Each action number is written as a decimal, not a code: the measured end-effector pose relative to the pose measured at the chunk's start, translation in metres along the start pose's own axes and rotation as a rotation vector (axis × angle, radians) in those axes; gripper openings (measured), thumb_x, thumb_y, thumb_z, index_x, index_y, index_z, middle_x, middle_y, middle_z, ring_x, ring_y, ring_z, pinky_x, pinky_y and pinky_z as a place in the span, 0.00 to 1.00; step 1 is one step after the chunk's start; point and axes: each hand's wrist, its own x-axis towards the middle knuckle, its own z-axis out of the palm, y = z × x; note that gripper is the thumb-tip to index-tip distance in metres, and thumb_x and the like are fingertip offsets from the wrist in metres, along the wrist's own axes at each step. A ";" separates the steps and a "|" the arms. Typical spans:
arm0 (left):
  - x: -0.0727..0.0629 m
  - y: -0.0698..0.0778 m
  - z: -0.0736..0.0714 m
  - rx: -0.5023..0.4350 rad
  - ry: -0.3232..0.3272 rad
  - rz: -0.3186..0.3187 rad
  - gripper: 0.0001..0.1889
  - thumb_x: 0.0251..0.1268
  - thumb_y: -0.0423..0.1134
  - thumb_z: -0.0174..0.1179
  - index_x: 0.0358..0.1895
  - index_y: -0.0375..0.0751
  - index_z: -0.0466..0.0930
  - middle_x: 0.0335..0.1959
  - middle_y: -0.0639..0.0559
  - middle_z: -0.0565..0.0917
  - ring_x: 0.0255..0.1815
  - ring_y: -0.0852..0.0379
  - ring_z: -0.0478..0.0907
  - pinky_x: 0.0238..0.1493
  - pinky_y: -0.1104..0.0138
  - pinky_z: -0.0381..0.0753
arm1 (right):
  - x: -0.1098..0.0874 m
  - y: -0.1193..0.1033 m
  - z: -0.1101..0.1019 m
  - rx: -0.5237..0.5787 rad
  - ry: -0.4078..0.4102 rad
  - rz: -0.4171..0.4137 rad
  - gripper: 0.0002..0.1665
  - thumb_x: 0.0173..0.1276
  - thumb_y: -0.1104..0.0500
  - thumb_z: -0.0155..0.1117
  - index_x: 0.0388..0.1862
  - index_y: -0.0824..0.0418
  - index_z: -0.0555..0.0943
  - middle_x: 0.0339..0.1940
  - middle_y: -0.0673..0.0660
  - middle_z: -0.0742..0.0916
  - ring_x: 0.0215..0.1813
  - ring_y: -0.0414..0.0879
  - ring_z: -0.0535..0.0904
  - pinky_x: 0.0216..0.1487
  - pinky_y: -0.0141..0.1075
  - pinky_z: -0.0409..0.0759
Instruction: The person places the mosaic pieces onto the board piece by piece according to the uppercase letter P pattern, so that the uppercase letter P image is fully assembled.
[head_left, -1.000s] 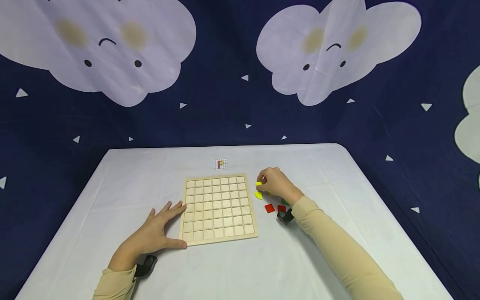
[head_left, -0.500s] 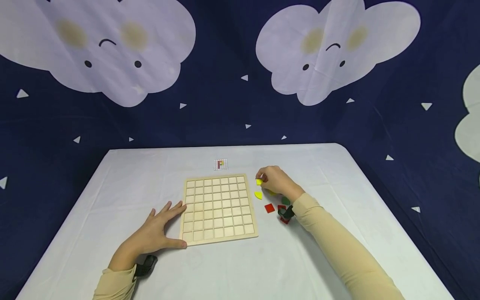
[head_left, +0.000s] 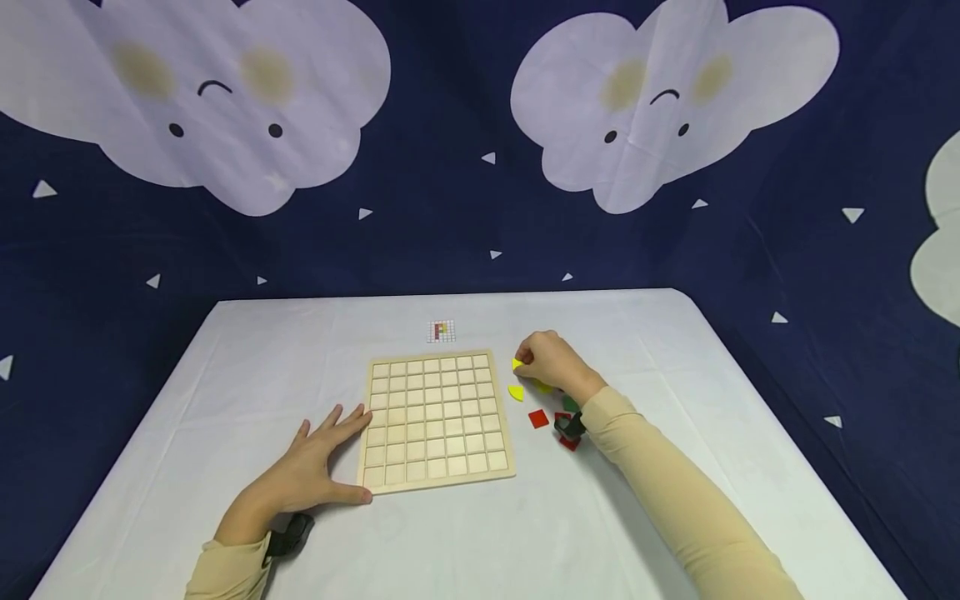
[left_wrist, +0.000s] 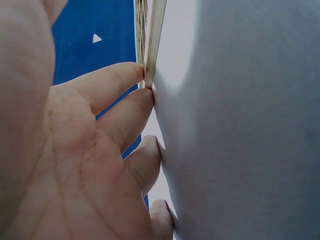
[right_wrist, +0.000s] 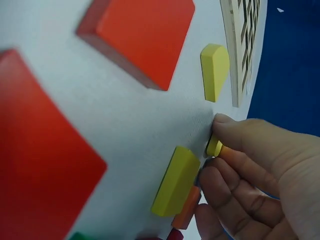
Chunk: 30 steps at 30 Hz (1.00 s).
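Note:
A wooden grid board lies flat on the white table. My left hand is spread at its left side, thumb at the near corner and fingertips touching the edge; the left wrist view shows two fingertips against the board's side. To the board's right, my right hand pinches a small yellow piece between thumb and fingers, down at the table. Fingers partly hide that piece. A yellow quarter-round piece lies just nearer, and another yellow piece sits beside the fingers.
Red square tiles and a green piece lie below the right wrist, partly covered by its black camera. An orange piece shows in the right wrist view. Behind the board lies a small printed grid card.
The right hand has shifted only slightly, and the yellow piece at its fingertips has changed how it shows. More of the red and green pieces by the wrist is visible. The left hand stays put.

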 end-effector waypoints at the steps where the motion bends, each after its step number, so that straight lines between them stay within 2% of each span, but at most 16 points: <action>1: 0.000 0.000 0.000 0.002 0.000 0.000 0.63 0.37 0.61 0.87 0.83 0.45 0.68 0.86 0.40 0.64 0.88 0.24 0.47 0.79 0.21 0.34 | 0.000 0.000 0.000 -0.008 0.001 -0.007 0.12 0.71 0.59 0.77 0.49 0.64 0.91 0.43 0.57 0.92 0.40 0.45 0.82 0.44 0.35 0.83; 6: 0.000 -0.001 0.000 0.009 0.004 -0.002 0.63 0.37 0.62 0.87 0.83 0.45 0.68 0.86 0.40 0.64 0.88 0.24 0.47 0.79 0.21 0.35 | 0.003 -0.001 0.001 -0.061 0.005 -0.047 0.13 0.73 0.58 0.75 0.50 0.64 0.91 0.45 0.58 0.92 0.41 0.46 0.83 0.49 0.40 0.86; 11: 0.000 0.000 0.000 0.015 0.008 -0.002 0.64 0.37 0.62 0.87 0.83 0.45 0.68 0.85 0.39 0.64 0.88 0.24 0.48 0.79 0.21 0.35 | 0.005 -0.004 -0.001 -0.085 0.013 -0.049 0.15 0.74 0.55 0.75 0.53 0.63 0.91 0.47 0.57 0.92 0.44 0.46 0.84 0.53 0.42 0.87; 18: 0.001 0.001 0.000 0.020 0.011 -0.001 0.63 0.38 0.62 0.86 0.82 0.44 0.68 0.85 0.40 0.65 0.88 0.24 0.48 0.79 0.21 0.35 | 0.007 -0.019 -0.003 -0.065 0.008 -0.100 0.16 0.73 0.55 0.75 0.54 0.62 0.90 0.47 0.56 0.92 0.47 0.47 0.86 0.56 0.43 0.88; 30: 0.000 0.003 0.000 0.021 0.021 0.001 0.63 0.37 0.62 0.87 0.82 0.43 0.68 0.85 0.40 0.65 0.87 0.25 0.51 0.79 0.21 0.36 | 0.013 -0.047 0.010 -0.022 -0.015 -0.195 0.16 0.74 0.55 0.75 0.55 0.61 0.90 0.50 0.55 0.92 0.50 0.46 0.87 0.59 0.44 0.89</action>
